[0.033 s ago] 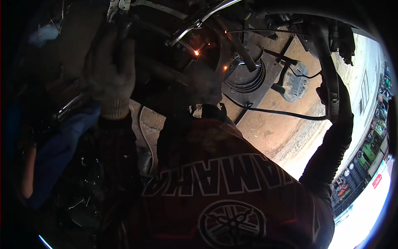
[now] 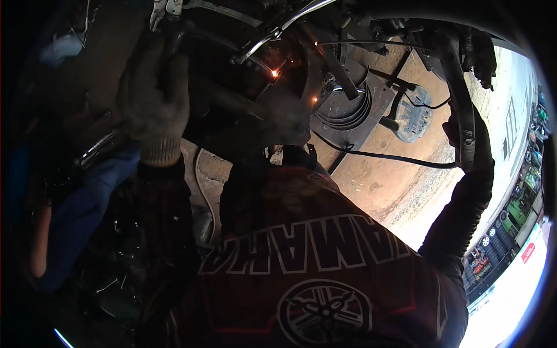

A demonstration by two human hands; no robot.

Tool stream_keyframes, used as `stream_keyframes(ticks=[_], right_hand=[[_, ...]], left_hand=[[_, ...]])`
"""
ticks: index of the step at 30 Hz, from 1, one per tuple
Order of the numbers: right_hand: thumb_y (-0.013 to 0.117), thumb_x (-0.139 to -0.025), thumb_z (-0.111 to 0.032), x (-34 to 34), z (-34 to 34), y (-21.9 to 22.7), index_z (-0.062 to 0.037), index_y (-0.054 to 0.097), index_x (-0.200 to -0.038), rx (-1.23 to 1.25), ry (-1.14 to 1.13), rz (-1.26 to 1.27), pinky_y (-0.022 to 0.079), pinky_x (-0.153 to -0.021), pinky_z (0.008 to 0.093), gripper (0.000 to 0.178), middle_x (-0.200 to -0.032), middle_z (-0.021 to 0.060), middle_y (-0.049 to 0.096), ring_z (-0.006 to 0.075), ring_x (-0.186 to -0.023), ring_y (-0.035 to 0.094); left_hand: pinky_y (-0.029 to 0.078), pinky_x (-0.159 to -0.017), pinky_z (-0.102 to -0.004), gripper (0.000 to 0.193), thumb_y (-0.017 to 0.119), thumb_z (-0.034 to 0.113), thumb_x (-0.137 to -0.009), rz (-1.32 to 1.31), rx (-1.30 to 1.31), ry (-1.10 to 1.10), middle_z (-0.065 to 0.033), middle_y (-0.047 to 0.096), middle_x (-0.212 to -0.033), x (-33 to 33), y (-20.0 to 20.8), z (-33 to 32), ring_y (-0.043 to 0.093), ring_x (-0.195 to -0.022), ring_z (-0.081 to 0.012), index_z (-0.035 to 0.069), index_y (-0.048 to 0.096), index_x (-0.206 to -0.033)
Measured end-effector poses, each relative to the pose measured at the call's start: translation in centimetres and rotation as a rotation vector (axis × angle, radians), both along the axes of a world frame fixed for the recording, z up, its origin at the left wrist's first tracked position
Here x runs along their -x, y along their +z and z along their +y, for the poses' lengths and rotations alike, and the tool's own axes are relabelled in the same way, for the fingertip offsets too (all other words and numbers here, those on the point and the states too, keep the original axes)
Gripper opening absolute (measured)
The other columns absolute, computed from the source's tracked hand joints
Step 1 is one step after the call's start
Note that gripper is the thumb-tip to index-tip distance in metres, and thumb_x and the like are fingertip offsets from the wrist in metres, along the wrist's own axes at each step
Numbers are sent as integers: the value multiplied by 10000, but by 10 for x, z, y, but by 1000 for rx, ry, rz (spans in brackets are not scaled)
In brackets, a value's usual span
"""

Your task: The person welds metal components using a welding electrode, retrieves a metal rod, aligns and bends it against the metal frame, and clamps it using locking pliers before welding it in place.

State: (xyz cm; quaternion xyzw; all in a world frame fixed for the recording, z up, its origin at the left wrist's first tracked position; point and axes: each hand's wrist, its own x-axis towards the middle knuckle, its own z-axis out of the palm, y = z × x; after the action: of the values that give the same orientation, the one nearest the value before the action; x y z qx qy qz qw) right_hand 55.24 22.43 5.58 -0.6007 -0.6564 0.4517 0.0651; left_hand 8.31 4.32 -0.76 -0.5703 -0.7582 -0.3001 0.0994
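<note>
Holds the left hand [image 2: 154, 98] up at the far left, in a pale knit glove, fingers curled shut round a dark part [image 2: 174, 40] that rises from the fist; too dim there to tell what kind of part. Reaches the right hand [image 2: 471, 145] far out to the right on a black sleeve, in a dark glove, fingers wrapped tight round a dark bar [image 2: 458, 87] that runs upward toward the far edge.

Shows bright orange sparks [image 2: 274, 73] between the two hands, just below a pair of curved chrome tubes [image 2: 272, 35] and nearer to the left hand than to the right. Shows a second faint glow a little to the right of them. Leaves a dark rounded mass [image 2: 278, 124] just near of the sparks, its nature unclear in the gloom.

Has a round ribbed black part [image 2: 348, 113] lying right of the sparks, with a grey flat plate [image 2: 413, 119] beside it. Lets a black cable [image 2: 383, 155] sweep from the centre across to the right hand, above sandy ground [image 2: 377, 191]. Fills the near centre with a dark red printed jersey [image 2: 325, 278]. Keeps blue cloth [image 2: 87, 197] in shadow at the near left.
</note>
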Motion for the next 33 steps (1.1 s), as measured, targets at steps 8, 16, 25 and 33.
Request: stream_keyframes(ticks=[8,16,25,33], right_hand=[[647,-886,40,-9,-32,10,-12,556,-1292,-28,-124,-29,450,-638,220,419,-874,18,551,79,-744,531],[588,-833,-108,-34,-71,17,18,464,-1289,-459,-119,128,468,-654,337,489,-714,13,527,142,-534,514],[530,-1000,-172,-64,-88,40,-109,340,-1437,-394,-564,922,519,-794,360,481,-1113,84,556,207,-919,601],[504,-1021,-172,2,-21,90,-35,506,-1261,-844,-539,746,540,-717,334,277,-966,91,623,213,-845,648]], left_hand=[[587,-776,-404,316,764,216,-806,48,-46,-15,-151,712,-1010,5,0,3,708,-889,-323,25,701,-1050],[554,-846,-380,333,707,205,-853,52,-19,-31,-144,712,-1066,3,9,-3,699,-961,-298,39,689,-1142],[566,-789,-408,288,742,232,-826,156,-121,-23,-123,714,-1018,1,14,-7,695,-895,-311,76,705,-1066],[551,-812,-434,323,719,322,-850,168,-72,12,-98,705,-1053,3,3,-12,678,-940,-319,127,682,-1104]])
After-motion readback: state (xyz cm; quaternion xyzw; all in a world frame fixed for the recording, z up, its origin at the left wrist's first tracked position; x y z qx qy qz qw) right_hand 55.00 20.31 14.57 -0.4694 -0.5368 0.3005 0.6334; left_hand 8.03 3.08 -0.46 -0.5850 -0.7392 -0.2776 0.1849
